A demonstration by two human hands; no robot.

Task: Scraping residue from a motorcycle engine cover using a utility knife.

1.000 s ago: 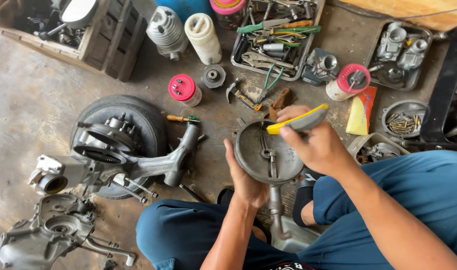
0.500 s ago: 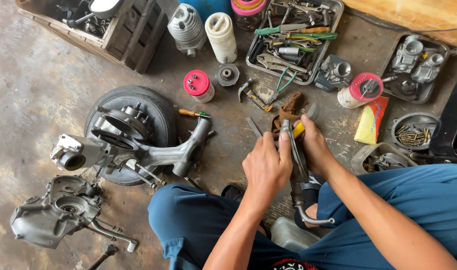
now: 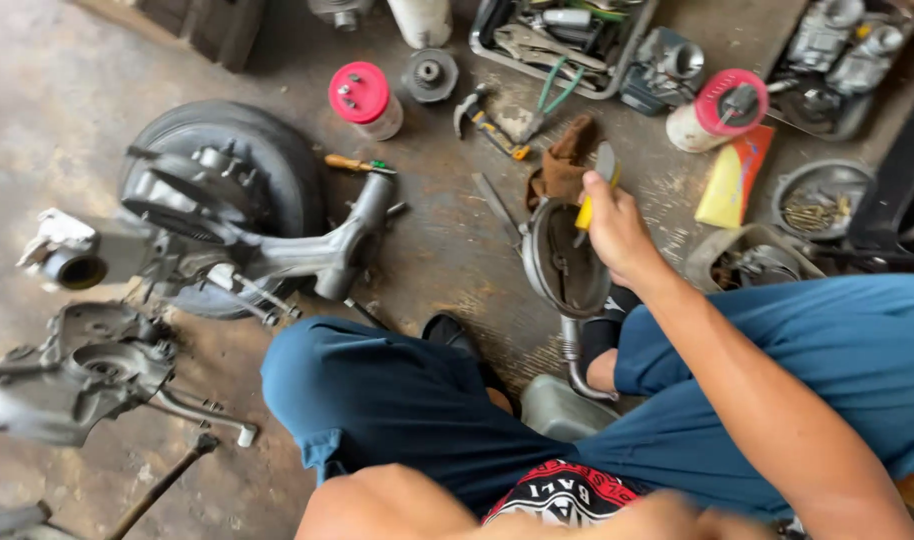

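- right hand: fingers closed round a yellow-handled brush, bristle end up, held against the rim of the round metal drum plate.
- drum plate: tilted on edge at centre, between the knees, brown rag just beyond at 12 o'clock.
- left hand: blurred at 6 o'clock edge; grip cannot be told.
- wheel with swing arm: 9 o'clock.
- red-capped jar: 11 o'clock.
- tray of screws: 2 o'clock.

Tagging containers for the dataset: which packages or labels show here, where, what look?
Yellow and red flat pouch: on the floor right of the right hand, rectangular.
Red-lidded round white tub: upper middle, above the tyre.
Second red-lidded white tub: upper right, a small metal part on its lid.
No screens or signs.
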